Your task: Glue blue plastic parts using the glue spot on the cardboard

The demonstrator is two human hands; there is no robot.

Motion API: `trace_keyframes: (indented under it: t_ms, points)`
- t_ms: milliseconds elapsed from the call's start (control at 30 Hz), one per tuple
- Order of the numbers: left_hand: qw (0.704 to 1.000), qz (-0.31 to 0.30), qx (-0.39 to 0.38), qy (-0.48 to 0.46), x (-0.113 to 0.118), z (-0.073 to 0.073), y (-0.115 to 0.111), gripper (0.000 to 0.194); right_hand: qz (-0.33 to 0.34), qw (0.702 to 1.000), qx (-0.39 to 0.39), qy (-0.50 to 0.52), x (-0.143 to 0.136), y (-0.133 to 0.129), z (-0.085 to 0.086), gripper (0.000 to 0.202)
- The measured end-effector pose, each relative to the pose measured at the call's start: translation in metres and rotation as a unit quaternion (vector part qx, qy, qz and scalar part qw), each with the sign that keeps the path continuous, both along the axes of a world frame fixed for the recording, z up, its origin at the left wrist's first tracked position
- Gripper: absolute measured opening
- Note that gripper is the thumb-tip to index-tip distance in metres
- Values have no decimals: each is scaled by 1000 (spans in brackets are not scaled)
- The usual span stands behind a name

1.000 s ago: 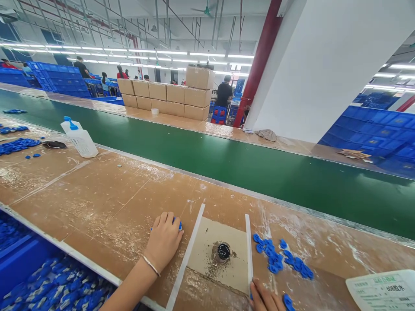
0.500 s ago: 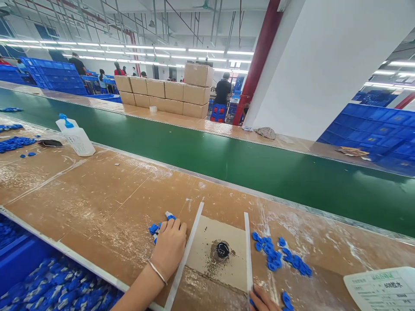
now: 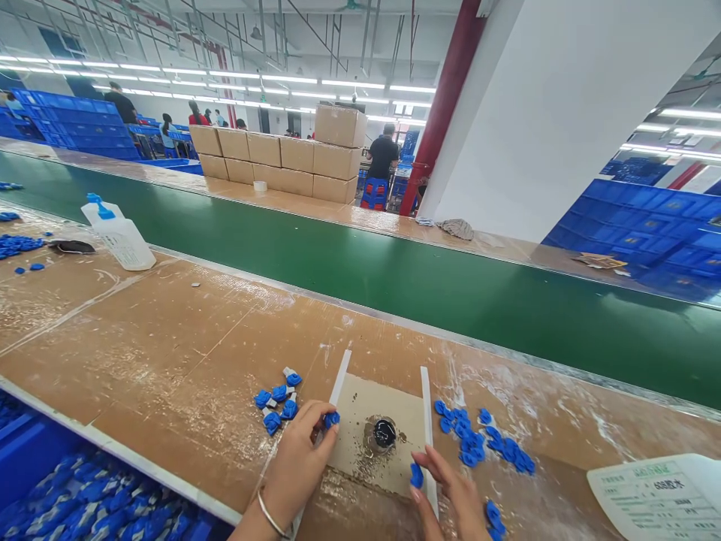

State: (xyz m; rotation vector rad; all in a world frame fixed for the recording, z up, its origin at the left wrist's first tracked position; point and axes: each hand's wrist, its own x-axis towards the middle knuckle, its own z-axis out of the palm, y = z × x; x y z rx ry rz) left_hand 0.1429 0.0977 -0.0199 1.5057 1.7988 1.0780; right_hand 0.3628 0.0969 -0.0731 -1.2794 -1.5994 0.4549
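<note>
My left hand point(image 3: 307, 443), with a bracelet at the wrist, pinches a small blue knotted piece point(image 3: 332, 419) at the left edge of a cardboard sheet point(image 3: 388, 395). On the right, my right hand point(image 3: 451, 492) holds another small blue piece point(image 3: 416, 475) between thumb and fingers. Between both hands, a small round pot of dark, shiny liquid point(image 3: 384, 433) stands on the cardboard, with dark specks around it. Several blue pieces with whitish tabs point(image 3: 280, 393) lie beyond my left hand. Loose blue pieces without visible tabs point(image 3: 472, 446) lie beyond my right hand.
White strips point(image 3: 426, 398) flank the cardboard. A blue bin point(image 3: 34, 451) of blue pieces sits at lower left. White bottles stand at left point(image 3: 125, 244) and lie at right point(image 3: 665, 492). A green conveyor belt point(image 3: 338, 252) runs behind, then stacked cartons point(image 3: 264, 154).
My left hand has lifted off the blue pieces at left and moved right, now pinching one. My right hand has come up toward the cardboard with a blue piece. The view has shifted slightly.
</note>
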Motion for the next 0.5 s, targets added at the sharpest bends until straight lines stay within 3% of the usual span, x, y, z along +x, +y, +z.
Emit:
trace_keyframes:
  t_ms: [167,300,500]
  points:
    - [997,33,-16,-68,-3,-9,1,18,41,996,-74,41,-30,20,28,39]
    - [996,32,-16,-86,-4,-11,3,19,35,991,-124,32,-37,24,29,41]
    - [995,31,-13,-90,-3,-12,2,19,32,993,-115,23,-37,24,24,41]
